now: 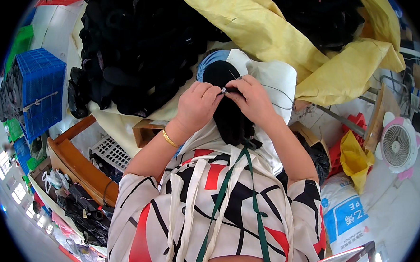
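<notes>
The cloth seems plain black, the sheet pale yellow.

My bare left forearm and right forearm slanted inward and away from my chest, elbows bent, to meet ahead of me. I held my left hand with its back turned up, fingers curled and pinching at the tips. Just beside it, my right hand angled in, forefinger and thumb pinched, the other fingers folded behind. Both wrists sat nearly level with each other.
</notes>
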A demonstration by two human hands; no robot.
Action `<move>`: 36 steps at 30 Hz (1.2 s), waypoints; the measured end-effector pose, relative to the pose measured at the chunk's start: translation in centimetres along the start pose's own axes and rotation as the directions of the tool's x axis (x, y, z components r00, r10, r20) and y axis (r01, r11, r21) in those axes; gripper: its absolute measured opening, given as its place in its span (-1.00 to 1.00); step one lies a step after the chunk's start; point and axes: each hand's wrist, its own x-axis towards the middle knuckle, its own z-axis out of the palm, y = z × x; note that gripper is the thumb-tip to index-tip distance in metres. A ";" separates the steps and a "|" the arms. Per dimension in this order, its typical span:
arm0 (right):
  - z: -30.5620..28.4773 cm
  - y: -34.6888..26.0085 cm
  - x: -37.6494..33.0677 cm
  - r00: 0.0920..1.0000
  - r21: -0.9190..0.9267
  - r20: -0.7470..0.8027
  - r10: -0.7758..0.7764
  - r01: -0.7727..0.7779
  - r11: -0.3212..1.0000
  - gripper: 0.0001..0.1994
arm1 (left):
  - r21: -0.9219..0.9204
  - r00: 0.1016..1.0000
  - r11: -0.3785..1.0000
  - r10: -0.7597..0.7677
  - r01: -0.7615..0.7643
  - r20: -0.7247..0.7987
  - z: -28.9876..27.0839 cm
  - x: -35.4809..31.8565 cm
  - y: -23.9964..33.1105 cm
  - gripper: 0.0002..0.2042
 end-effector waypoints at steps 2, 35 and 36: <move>-0.1 -0.3 -0.4 1.000 -0.032 -0.027 0.005 -0.006 0.999 -0.81 | 0.007 0.999 1.000 -0.003 0.003 -0.035 0.1 -0.3 0.4 -0.78; 0.6 -1.7 1.2 0.749 0.959 0.044 0.661 0.153 -0.237 -0.65 | -0.474 0.550 0.306 -0.623 0.826 0.556 0.0 2.5 -1.4 -0.74; 1.1 -1.3 0.8 0.740 0.937 0.105 0.664 0.150 -0.316 -0.64 | -0.455 0.579 0.371 -0.630 0.810 0.517 0.2 2.3 -1.5 -0.75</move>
